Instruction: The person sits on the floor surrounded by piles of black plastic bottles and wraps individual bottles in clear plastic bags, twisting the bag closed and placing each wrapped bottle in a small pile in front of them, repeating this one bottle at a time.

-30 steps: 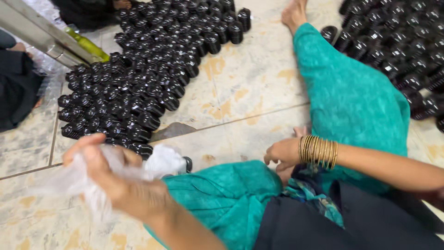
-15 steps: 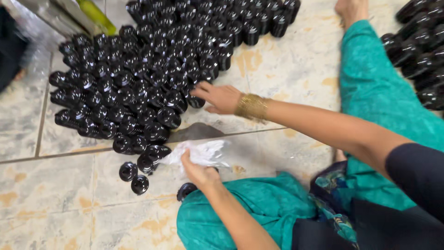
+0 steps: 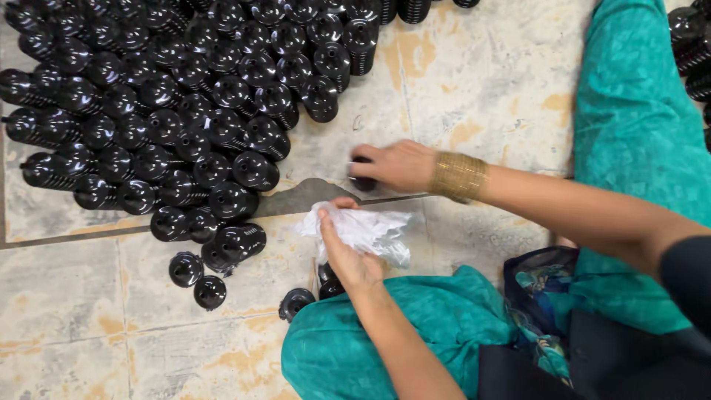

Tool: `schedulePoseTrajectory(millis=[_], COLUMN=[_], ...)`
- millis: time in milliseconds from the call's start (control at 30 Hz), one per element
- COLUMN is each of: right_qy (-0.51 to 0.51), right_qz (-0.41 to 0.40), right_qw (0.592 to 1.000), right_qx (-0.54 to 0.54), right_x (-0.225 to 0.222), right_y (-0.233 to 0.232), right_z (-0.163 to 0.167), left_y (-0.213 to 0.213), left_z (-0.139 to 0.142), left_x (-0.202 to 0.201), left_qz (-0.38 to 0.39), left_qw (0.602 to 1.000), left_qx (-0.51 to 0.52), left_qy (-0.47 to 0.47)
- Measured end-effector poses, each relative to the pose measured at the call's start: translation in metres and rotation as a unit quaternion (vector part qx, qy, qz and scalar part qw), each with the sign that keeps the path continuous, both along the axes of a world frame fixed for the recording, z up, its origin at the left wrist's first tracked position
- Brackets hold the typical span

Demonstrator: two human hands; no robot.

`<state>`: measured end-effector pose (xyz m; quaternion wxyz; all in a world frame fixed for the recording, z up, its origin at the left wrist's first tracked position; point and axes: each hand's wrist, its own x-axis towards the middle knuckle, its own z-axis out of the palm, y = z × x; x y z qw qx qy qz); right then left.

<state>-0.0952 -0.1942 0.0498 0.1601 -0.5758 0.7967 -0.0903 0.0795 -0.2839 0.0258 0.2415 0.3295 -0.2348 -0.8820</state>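
Observation:
My left hand (image 3: 346, 255) grips a crumpled white cloth (image 3: 364, 231) just above the tiled floor, near my teal-clad knee (image 3: 378, 333). My right hand (image 3: 392, 164), with gold bangles (image 3: 459, 176) on the wrist, closes over a small black ribbed plastic part (image 3: 361, 182) on the floor, a little beyond the cloth. A big heap of identical glossy black parts (image 3: 178, 111) lies to the left of both hands.
A few loose black parts (image 3: 200, 280) lie apart near my knee, one (image 3: 296, 301) right at its edge. More black parts (image 3: 692, 52) sit at the far right, beyond my outstretched teal leg (image 3: 637, 133). The floor (image 3: 481, 81) is worn beige tile with dark joints.
The view has come closer. My right hand drew back from the heap's edge toward me and now covers a single black part. My left hand stays on the cloth.

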Motion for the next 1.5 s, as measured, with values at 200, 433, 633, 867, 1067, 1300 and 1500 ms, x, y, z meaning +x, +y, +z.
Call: schedulePoseTrajectory(millis=[200,433,633,867,1067,1300,1500], right_qy=[-0.039,-0.193,-0.345,-0.494,-0.512,-0.438,-0.218], right_qz=[-0.055,-0.201,-0.175,-0.32,-0.289,-0.087,-0.063], right_qw=[0.998,0.944,0.91,0.758,0.76,0.883,0.953], right_qx=[-0.005,-0.179,-0.15,-0.282,-0.276,-0.145,-0.199], right_x=[0.024,0.024,0.024,-0.006,0.001,0.002,0.028], right_y=[0.115,0.175,0.189,0.202,0.188,0.173,0.141], right_z=[0.03,0.055,0.023,-0.021,-0.021,0.035,0.059], left_y=[0.046,0.108,0.125,0.103,0.101,0.063,0.098], left_z=[0.0,-0.013,-0.012,-0.002,-0.007,-0.005,-0.003], left_x=[-0.02,-0.04,-0.036,-0.045,-0.042,-0.016,-0.02], left_qz=[-0.106,-0.205,-0.113,-0.128,-0.155,-0.181,-0.402], left_qw=[0.99,0.962,0.985,0.987,0.983,0.975,0.897], left_qx=[-0.045,-0.147,0.069,0.075,-0.094,-0.127,-0.174], left_qy=[-0.081,-0.108,0.112,0.064,0.027,-0.017,0.061])
